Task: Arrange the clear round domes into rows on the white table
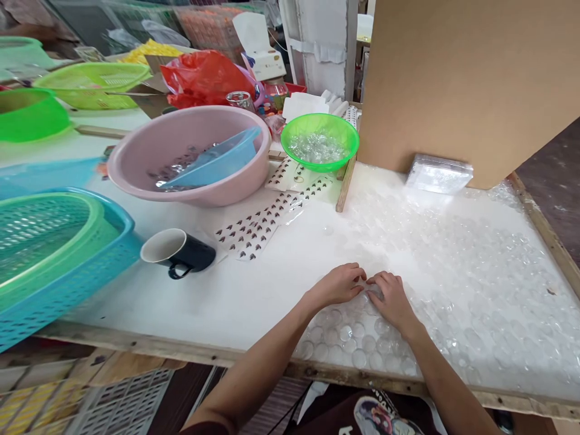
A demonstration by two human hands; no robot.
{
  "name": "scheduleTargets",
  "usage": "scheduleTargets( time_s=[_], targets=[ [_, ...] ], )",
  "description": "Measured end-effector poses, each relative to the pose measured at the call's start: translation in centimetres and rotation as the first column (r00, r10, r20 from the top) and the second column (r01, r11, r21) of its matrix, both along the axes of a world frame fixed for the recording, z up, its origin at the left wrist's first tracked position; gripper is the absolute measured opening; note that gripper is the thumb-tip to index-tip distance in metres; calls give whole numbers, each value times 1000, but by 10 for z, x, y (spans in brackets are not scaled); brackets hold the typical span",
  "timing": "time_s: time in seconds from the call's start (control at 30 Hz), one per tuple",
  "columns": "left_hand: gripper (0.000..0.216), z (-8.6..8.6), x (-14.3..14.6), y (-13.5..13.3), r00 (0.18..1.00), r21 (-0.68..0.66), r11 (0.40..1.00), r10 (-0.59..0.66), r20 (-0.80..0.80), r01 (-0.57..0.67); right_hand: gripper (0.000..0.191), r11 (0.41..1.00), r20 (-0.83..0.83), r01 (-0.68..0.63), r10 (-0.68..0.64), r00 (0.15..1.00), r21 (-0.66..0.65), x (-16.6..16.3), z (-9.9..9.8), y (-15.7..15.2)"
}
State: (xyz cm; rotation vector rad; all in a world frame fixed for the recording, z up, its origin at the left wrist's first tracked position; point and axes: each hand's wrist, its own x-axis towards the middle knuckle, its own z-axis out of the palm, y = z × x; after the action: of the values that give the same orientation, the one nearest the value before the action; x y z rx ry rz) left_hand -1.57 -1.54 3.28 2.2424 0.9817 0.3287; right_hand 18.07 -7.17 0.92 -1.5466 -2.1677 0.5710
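Both my hands rest fingertip to fingertip on the white table, among several clear round plastic domes that cover its right half. My left hand is curled, its fingers pinched on a small clear piece at the fingertips. My right hand is curled the same way, its fingers pressed down on the same spot. What exactly lies between the fingers is too small and transparent to name.
Black mug lies left of my hands. Behind it sit sheets of small dark stickers, a pink basin with a blue scoop, a green bowl of clear pieces, stacked baskets and a brown cardboard panel.
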Motion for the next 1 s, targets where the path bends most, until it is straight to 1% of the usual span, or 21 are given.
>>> scheduleTargets(
  time_s=[0.13,0.23,0.43,0.53,0.6,0.7,0.83,1.0],
  targets=[
    [18,-1,1,-1,1000,9,1000,-9,-18,9,15,999,-29,32,-32,999,0,2,-2,1],
    [18,-4,1,-1,999,14,1000,-1,-32,2,16,1000,-36,25,-25,999,9,3,-1,1],
    [14,-7,-2,3,997,71,994,83,-1,-82,21,1000,37,-23,23,999,20,3,2,0],
    [20,-7,-3,4,999,75,996,41,-2,-40,23,1000,30,-6,6,1000,20,4,1,1],
    [24,-8,-3,4,1000,70,997,25,-8,-25,25,999,-8,22,-22,1000,32,4,0,2],
    [21,-9,-5,5,997,57,995,82,-16,-81,26,997,-105,69,-66,992,29,5,-1,2],
    [24,-10,-8,8,988,78,985,154,-6,-153,27,989,-216,142,-146,965,-33,7,1,2],
    [29,-12,-9,10,983,131,974,185,15,-186,27,970,-281,223,-242,929,-99,7,1,3]
  ],
)
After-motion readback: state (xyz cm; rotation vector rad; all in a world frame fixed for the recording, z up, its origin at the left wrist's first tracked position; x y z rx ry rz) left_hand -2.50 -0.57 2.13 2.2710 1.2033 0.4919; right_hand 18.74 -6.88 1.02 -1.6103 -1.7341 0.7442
